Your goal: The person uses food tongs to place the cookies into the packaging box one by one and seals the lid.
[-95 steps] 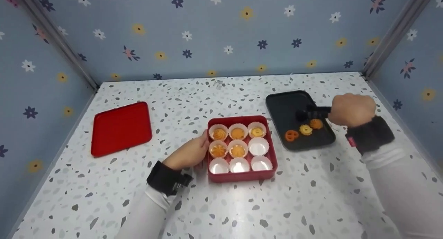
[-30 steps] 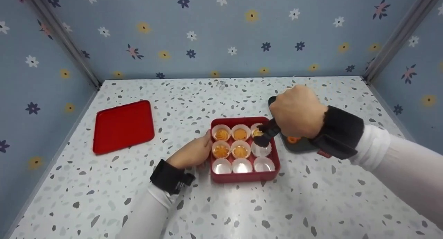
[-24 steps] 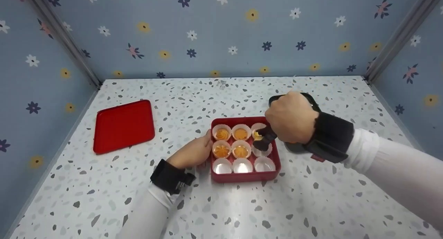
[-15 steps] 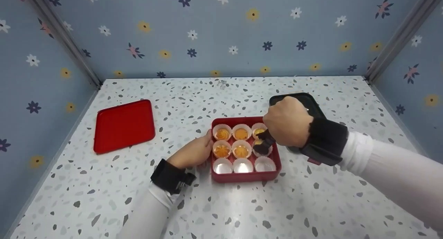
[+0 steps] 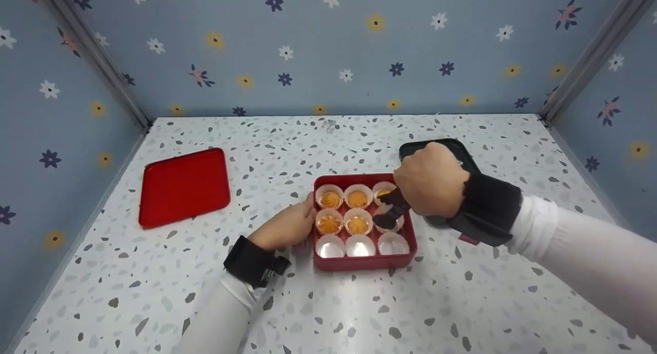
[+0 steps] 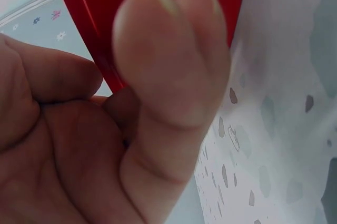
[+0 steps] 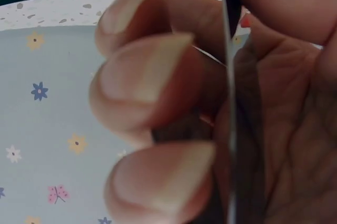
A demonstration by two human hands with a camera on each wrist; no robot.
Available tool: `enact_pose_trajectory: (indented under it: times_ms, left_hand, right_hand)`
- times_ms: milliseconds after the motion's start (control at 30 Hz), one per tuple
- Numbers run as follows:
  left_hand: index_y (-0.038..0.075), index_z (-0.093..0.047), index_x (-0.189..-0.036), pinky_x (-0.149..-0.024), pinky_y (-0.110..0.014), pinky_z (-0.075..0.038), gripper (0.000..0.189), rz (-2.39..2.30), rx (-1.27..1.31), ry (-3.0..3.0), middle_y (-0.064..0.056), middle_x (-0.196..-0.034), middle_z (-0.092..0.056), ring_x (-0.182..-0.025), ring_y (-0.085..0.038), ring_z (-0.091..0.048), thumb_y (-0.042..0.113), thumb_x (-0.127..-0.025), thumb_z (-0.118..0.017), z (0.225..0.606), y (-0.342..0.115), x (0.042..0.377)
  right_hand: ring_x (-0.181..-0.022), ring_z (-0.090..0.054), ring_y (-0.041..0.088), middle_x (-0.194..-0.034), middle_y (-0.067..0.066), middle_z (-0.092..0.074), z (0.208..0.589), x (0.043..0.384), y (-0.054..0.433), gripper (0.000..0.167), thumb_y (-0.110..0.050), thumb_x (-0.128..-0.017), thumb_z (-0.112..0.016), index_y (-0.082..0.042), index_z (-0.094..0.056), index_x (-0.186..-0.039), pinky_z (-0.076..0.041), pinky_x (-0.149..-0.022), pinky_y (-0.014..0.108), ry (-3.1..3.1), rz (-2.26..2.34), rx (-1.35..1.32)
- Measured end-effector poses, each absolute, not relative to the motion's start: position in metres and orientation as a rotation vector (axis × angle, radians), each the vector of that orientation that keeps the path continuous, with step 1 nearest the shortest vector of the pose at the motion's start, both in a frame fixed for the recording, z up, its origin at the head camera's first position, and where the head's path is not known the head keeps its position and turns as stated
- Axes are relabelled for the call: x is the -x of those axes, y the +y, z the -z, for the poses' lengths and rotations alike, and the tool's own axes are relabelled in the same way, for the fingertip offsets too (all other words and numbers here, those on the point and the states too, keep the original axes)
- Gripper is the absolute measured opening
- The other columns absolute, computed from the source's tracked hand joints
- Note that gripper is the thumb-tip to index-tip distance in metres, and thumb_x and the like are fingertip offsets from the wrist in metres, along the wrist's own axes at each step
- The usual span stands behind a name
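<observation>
In the head view a red box (image 5: pixel 364 263) holds rows of white paper cups. Several cups in the back and middle rows contain small orange or yellow cookies (image 5: pixel 358 224); the front-row cups (image 5: pixel 361 246) hold nothing. My left hand (image 5: pixel 285 225) grips the box's left wall, thumb and bent fingers against it in the left wrist view. Above the box's right side, my right hand (image 5: pixel 432 179) holds black-tipped tongs (image 5: pixel 394 205), whose metal strip shows in the right wrist view. Their tips reach into the middle-row right cup (image 5: pixel 399 225) and mostly hide its contents.
A dark tray (image 5: pixel 451 144) stands right of the box, largely covered by my right hand and wrist. On the left lies a flat red tray (image 5: pixel 185 187). Flower-patterned panels (image 5: pixel 328 51) enclose the speckled table (image 5: pixel 287 302) at the back and sides.
The tongs have moved left from the dark tray to the box's middle-row right cup. A yellow cookie showed there half a second ago; the tips now mostly cover that spot. My left hand stays put.
</observation>
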State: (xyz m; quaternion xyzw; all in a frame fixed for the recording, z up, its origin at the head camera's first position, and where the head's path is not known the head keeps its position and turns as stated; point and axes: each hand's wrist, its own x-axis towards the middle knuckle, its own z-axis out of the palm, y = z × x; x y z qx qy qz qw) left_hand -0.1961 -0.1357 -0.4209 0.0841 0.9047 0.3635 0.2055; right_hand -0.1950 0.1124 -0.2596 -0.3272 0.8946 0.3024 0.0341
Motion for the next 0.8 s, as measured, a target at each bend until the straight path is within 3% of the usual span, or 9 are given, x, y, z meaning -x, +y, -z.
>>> enact_pose_trajectory:
  times_ms: [167, 400, 633, 800]
  left_hand:
    - [0.01, -0.012, -0.159, -0.052, -0.035, -0.046, 0.056, -1.002, -0.254, 2.54, -0.008, -0.07, -0.055, -0.052, -0.02, -0.05, 0.027, -0.109, -0.03, 0.421, -0.136, 0.196]
    - [0.012, -0.01, -0.16, -0.047, -0.034, -0.044, 0.056, -1.01, -0.217, 2.513, -0.008, -0.064, -0.056, -0.05, -0.023, -0.052, 0.029, -0.11, -0.029, 0.421, -0.135, 0.196]
    - [0.013, -0.012, -0.16, -0.049, -0.035, -0.045, 0.056, -1.008, -0.203, 2.521, -0.01, -0.068, -0.057, -0.053, -0.024, -0.054, 0.032, -0.11, -0.025, 0.421, -0.135, 0.196]
    - [0.012, -0.013, -0.16, -0.051, -0.036, -0.047, 0.055, -1.005, -0.212, 2.525, -0.011, -0.069, -0.058, -0.055, -0.026, -0.056, 0.032, -0.11, -0.025, 0.421, -0.135, 0.197]
  right_hand:
    - [-0.049, -0.045, 0.018, -0.056, 0.002, -0.049, 0.232, 0.193, 0.123, 0.013, -0.007, -0.072, -0.065, -0.011, -0.057, -0.064, -0.043, -0.045, 0.032, 2.808, -0.751, 0.899]
    - [-0.049, -0.044, 0.02, -0.057, 0.003, -0.047, 0.205, 0.198, 0.166, 0.022, -0.02, -0.086, -0.073, -0.009, -0.06, -0.071, -0.038, -0.043, 0.033, 2.956, -0.641, 0.858]
    - [-0.045, -0.038, 0.018, -0.057, 0.001, -0.043, 0.234, 0.222, 0.229, 0.027, -0.015, -0.077, -0.081, -0.01, -0.056, -0.068, -0.038, -0.039, 0.038, 3.01, -0.659, 1.185]
    - [-0.047, -0.043, 0.019, -0.059, 0.001, -0.047, 0.263, 0.238, 0.261, 0.028, -0.014, -0.069, -0.087, -0.011, -0.059, -0.071, -0.043, -0.041, 0.039, 2.923, -0.735, 1.343]
